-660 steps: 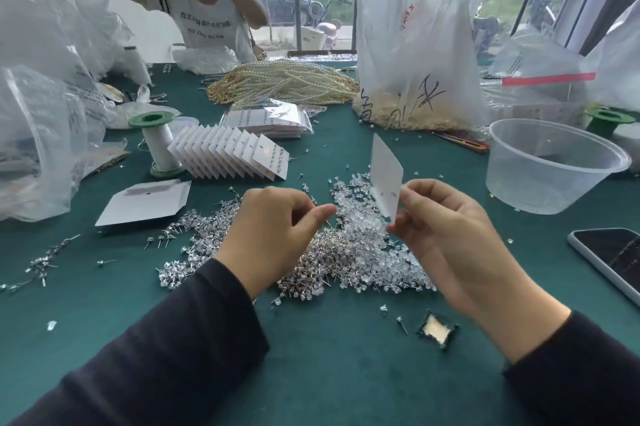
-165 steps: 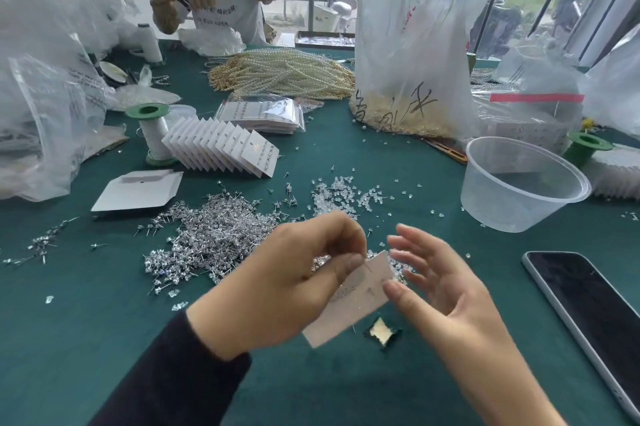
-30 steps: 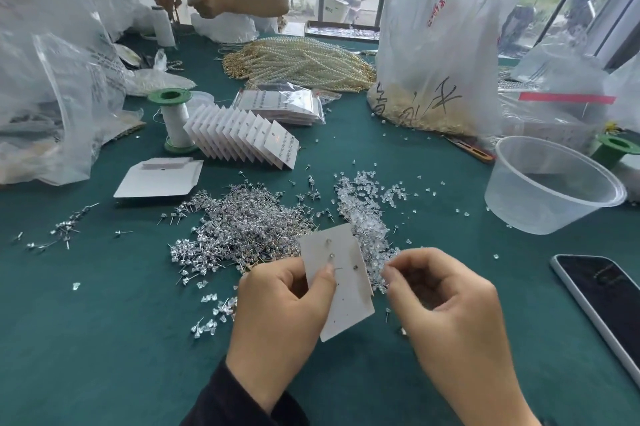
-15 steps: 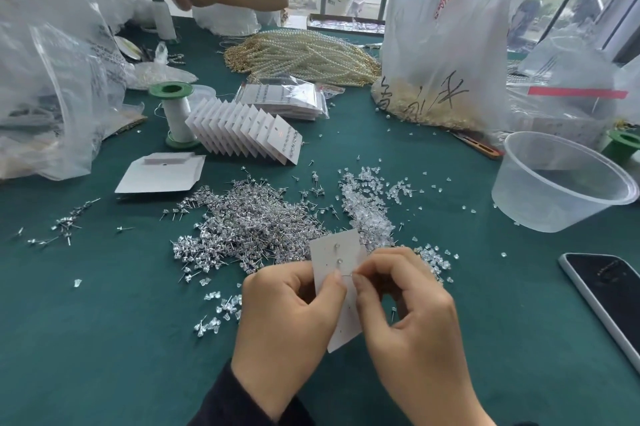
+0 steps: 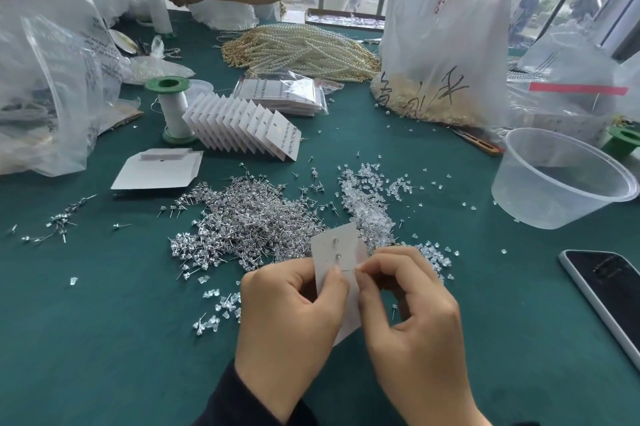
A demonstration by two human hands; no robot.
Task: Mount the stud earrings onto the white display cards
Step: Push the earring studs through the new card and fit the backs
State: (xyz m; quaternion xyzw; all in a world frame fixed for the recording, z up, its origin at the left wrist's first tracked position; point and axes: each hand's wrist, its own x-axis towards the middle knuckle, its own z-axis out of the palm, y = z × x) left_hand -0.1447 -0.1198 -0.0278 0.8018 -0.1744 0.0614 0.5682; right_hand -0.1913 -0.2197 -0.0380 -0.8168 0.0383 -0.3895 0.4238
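The left hand (image 5: pixel 291 318) holds the white display card (image 5: pixel 332 245) in a pinching grip low in the centre of the frame, thumb across its face. The right hand (image 5: pixel 412 321) has its grip pressed on a stud earring (image 5: pixel 348 270) at the card. Both hands hide the card's lower half.

Just above them a heap of loose studs (image 5: pixel 249 221) and a heap of clear backs (image 5: pixel 367 203) lie on the green counter (image 5: pixel 104 339). At the right are a plastic tub (image 5: pixel 561 179) and a phone (image 5: pixel 602 290). A row of filled cards (image 5: pixel 242 124) leans at upper left beside a spool (image 5: pixel 173 110).
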